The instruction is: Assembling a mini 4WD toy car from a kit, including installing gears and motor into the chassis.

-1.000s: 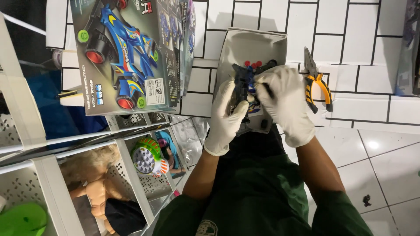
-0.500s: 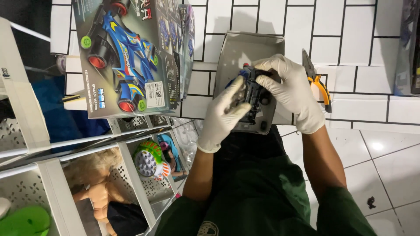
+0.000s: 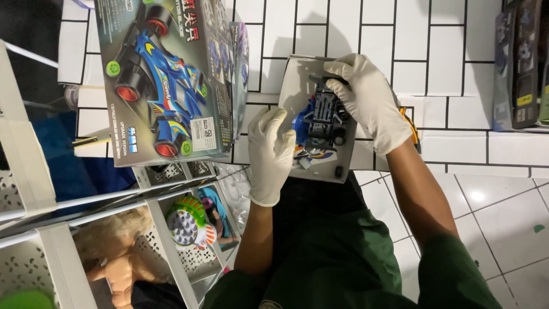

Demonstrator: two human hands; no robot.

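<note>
Both my hands wear white gloves. My right hand grips the top end of a black toy car chassis, holding it over an open grey cardboard tray. My left hand rests at the tray's left edge, fingers loosely curled, touching the tray and close to blue plastic parts. Small loose pieces lie in the tray below the chassis. Orange-handled pliers peek out behind my right wrist.
A toy car box with a blue racer picture stands to the left on the white tiled floor. White perforated shelves hold a doll and a packaged round toy. Another dark box lies at the right edge.
The chassis has come down from both hands toward the tray. My left hand let go of it and dropped to the tray's left edge; my right hand still holds it.
</note>
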